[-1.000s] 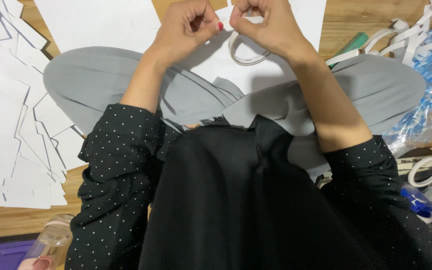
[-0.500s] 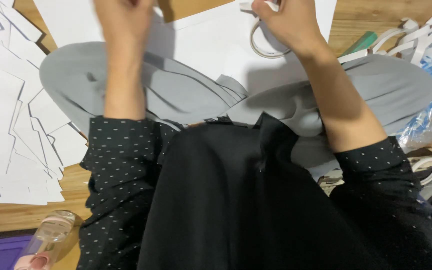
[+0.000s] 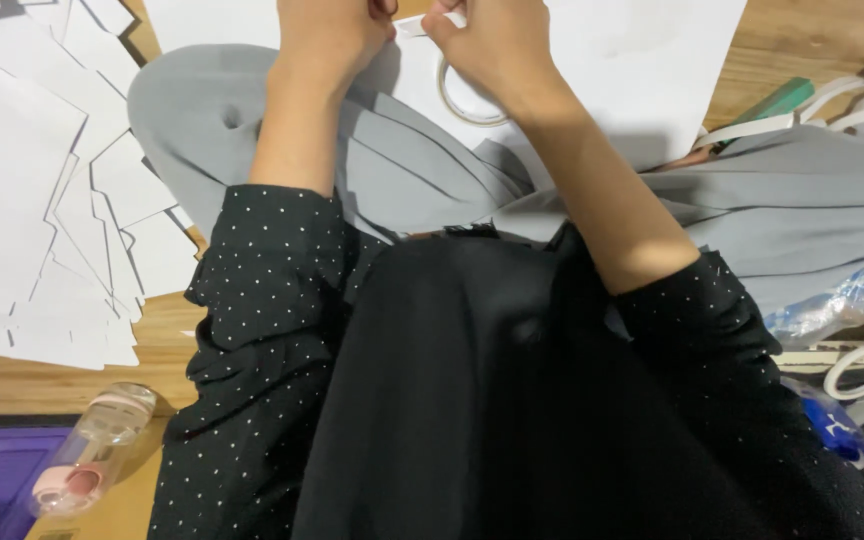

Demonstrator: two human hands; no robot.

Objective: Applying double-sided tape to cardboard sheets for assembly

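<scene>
Both hands have closed together, left hand [image 3: 332, 35] and right hand [image 3: 492, 45] pinching a white strip [image 3: 422, 24] above the tape ring [image 3: 467, 95].

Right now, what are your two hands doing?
Left hand: closed, pinching a white strip.
Right hand: closed on the strip and a tape roll.

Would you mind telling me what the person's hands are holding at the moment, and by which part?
Both hands, left hand and right hand, pinch a small white paper strip by its ends; a translucent tape ring hangs under the right hand.
</scene>
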